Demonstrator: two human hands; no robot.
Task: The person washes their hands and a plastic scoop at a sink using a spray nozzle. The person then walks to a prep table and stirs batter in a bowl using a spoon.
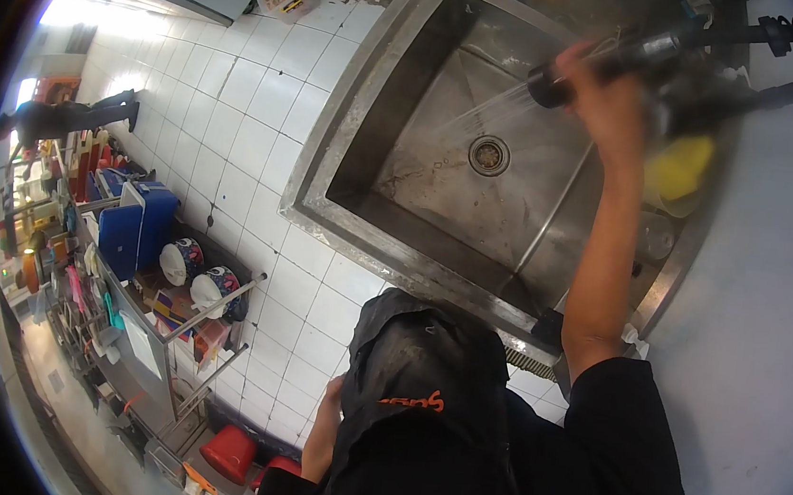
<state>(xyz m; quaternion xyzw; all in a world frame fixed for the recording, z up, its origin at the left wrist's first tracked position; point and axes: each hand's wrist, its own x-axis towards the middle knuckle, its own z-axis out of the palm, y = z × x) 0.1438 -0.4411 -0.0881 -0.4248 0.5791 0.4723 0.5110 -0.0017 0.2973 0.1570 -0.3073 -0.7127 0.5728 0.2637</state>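
Head view: a black spray nozzle (549, 88) is gripped in the right hand (610, 94) above the stainless-steel sink (309, 199), jetting water (494, 110) towards the drain (489, 155), to that hand's left. Just below the right hand, a yellow item (683, 168) is too blurred to identify. The left hand (335, 391), beside the black garment (432, 375), is mostly hidden; I cannot tell whether it holds anything. Further left of it lie white floor tiles (285, 337).

Worn: all-black kit. Matte black top (536, 481), right sleeve (630, 404) plain, wide, ending near the elbow; forearm and right hand (611, 96) bare. Black apron-like front (424, 360), slightly shinier, creased, with greyish smudges. Orange lettering (412, 402) on it, partly folded, can't read it. Small pale mark (429, 330) near the lettering.
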